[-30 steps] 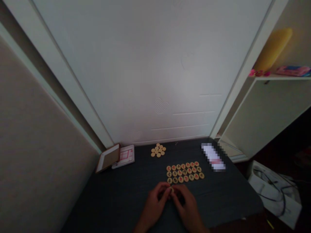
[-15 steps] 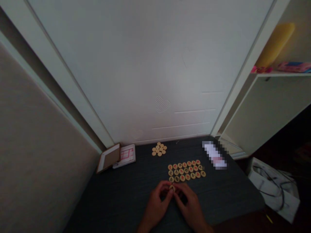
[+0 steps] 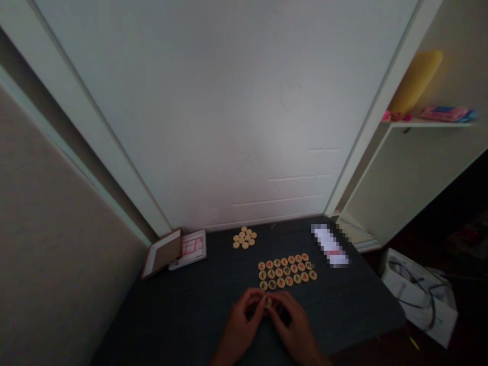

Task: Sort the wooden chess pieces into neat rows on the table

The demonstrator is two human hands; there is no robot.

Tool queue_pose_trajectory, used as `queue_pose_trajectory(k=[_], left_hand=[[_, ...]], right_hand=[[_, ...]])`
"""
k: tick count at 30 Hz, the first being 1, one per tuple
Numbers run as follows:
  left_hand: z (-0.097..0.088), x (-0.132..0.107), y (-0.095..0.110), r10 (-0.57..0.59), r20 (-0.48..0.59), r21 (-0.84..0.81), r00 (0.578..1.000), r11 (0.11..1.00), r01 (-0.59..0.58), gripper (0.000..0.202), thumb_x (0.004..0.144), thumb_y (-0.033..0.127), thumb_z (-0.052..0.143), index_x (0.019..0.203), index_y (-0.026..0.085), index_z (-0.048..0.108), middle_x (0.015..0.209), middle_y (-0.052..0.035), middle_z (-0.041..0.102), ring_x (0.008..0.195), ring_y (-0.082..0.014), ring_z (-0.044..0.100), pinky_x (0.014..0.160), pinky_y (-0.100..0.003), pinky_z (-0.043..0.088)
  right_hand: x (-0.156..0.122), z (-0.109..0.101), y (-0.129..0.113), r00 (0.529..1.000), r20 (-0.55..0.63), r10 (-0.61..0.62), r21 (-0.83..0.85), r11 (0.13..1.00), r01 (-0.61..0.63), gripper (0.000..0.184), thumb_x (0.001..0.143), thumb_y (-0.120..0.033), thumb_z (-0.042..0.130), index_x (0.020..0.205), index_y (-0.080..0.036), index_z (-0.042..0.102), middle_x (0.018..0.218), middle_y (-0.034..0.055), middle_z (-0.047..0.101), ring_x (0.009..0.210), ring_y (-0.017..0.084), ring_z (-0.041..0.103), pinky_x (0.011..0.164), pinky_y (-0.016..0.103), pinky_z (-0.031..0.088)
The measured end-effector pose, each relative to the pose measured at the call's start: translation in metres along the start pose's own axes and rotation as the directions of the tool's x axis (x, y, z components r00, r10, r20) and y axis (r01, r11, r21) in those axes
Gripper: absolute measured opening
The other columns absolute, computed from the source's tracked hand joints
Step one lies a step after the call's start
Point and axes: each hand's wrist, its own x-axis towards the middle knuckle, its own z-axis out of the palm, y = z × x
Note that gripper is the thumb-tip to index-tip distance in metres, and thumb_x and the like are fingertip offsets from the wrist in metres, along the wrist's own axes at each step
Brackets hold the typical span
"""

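Between the fingertips of my left hand and my right hand is a round wooden xiangqi piece, pinched by both. Its marked face is partly covered by my fingers. Just beyond my hands, xiangqi pieces with red or dark characters lie face up in three rows on the dark table. Farther back, a loose cluster of blank-looking pieces lies near the white panel.
At the back left, an open brown-framed box leans by a white and pink item. A blurred-out white item lies at the back right. Beyond the right edge sits a white box with cables. A white panel rises behind the table.
The view has shifted slightly, so the table's contents sit a little lower and farther left. Both hands still pinch the piece, whose face is now more covered by my fingers.
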Motion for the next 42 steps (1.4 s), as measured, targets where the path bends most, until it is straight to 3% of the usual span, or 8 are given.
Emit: queue_pose_trajectory(k=[10, 14, 19, 24, 29, 34, 38, 42], left_hand=[[0.022, 0.011, 0.014, 0.076, 0.037, 0.096, 0.996, 0.992, -0.079, 0.014, 0.094, 0.034, 0.060, 0.098, 0.023, 0.068, 0.095, -0.0034, 0.079, 0.087, -0.0201, 0.074, 0.082, -0.027, 0.056], [0.021, 0.019, 0.026, 0.132, 0.060, 0.172, 0.989, 0.975, -0.140, 0.015, 0.094, 0.033, 0.059, 0.101, 0.025, 0.069, 0.096, -0.0022, 0.079, 0.090, -0.0197, 0.073, 0.085, -0.028, 0.055], [-0.006, 0.036, 0.036, 0.126, 0.050, 0.253, 0.991, 0.958, -0.135, 0.021, 0.093, 0.035, 0.061, 0.111, 0.026, 0.066, 0.091, -0.0011, 0.079, 0.085, -0.0199, 0.074, 0.083, -0.030, 0.056], [-0.043, 0.069, 0.034, 0.139, -0.036, 0.298, 0.990, 0.947, -0.122, 0.024, 0.093, 0.040, 0.057, 0.106, 0.023, 0.067, 0.088, -0.0029, 0.079, 0.081, -0.0214, 0.075, 0.079, -0.034, 0.058], [-0.063, 0.102, 0.024, 0.220, -0.174, 0.323, 0.960, 0.933, -0.155, 0.028, 0.091, 0.042, 0.058, 0.107, 0.022, 0.068, 0.094, -0.0052, 0.080, 0.088, -0.0236, 0.075, 0.084, -0.038, 0.059], [-0.074, 0.110, 0.002, 0.261, -0.307, 0.381, 0.915, 0.915, -0.132, 0.030, 0.090, 0.045, 0.060, 0.107, 0.022, 0.068, 0.100, -0.0056, 0.079, 0.093, -0.0253, 0.074, 0.087, -0.041, 0.058], [-0.075, 0.106, -0.011, 0.234, -0.278, 0.397, 0.932, 0.911, -0.111, 0.026, 0.091, 0.044, 0.059, 0.104, 0.023, 0.069, 0.092, -0.0036, 0.079, 0.085, -0.0234, 0.075, 0.079, -0.037, 0.059], [-0.062, 0.103, -0.008, 0.207, -0.240, 0.324, 0.948, 0.938, -0.123, 0.028, 0.090, 0.041, 0.061, 0.110, 0.022, 0.066, 0.088, -0.0031, 0.077, 0.080, -0.0211, 0.073, 0.076, -0.034, 0.058]], right_hand=[[0.001, -0.028, -0.010, 0.999, 0.002, 0.047, 0.011, 0.999, -0.047, 0.019, 0.093, -0.031, 0.062, 0.110, -0.026, 0.069, 0.094, 0.0033, 0.070, 0.081, 0.018, 0.066, 0.075, 0.027, 0.052], [0.013, -0.040, -0.009, 0.995, -0.027, 0.098, 0.039, 0.995, -0.097, 0.019, 0.094, -0.036, 0.062, 0.106, -0.025, 0.070, 0.094, 0.0037, 0.071, 0.082, 0.018, 0.066, 0.075, 0.028, 0.052], [0.034, -0.081, -0.001, 0.990, -0.089, 0.106, 0.055, 0.993, -0.101, 0.023, 0.092, -0.044, 0.064, 0.101, -0.024, 0.072, 0.104, 0.0071, 0.071, 0.098, 0.023, 0.067, 0.084, 0.032, 0.053], [0.069, -0.112, 0.007, 0.959, -0.063, 0.275, 0.237, 0.938, -0.253, 0.036, 0.083, -0.051, 0.072, 0.104, -0.022, 0.066, 0.089, 0.0045, 0.073, 0.078, 0.021, 0.071, 0.068, 0.031, 0.057], [0.109, -0.114, 0.009, 0.969, -0.027, 0.245, 0.265, 0.936, -0.230, 0.040, 0.079, -0.050, 0.076, 0.104, -0.023, 0.063, 0.084, 0.0019, 0.072, 0.080, 0.022, 0.073, 0.068, 0.031, 0.058], [0.129, -0.114, 0.016, 0.972, -0.020, 0.235, 0.297, 0.929, -0.219, 0.045, 0.076, -0.051, 0.078, 0.107, -0.023, 0.062, 0.092, 0.0029, 0.071, 0.086, 0.023, 0.074, 0.073, 0.034, 0.059], [0.130, -0.111, 0.027, 0.969, 0.007, 0.248, 0.333, 0.913, -0.236, 0.046, 0.073, -0.048, 0.082, 0.106, -0.023, 0.061, 0.091, 0.0021, 0.071, 0.085, 0.022, 0.074, 0.074, 0.033, 0.059], [0.122, -0.092, 0.027, 0.964, 0.057, 0.258, 0.350, 0.900, -0.262, 0.042, 0.076, -0.047, 0.081, 0.105, -0.023, 0.061, 0.088, 0.0026, 0.073, 0.085, 0.022, 0.074, 0.073, 0.033, 0.059]])
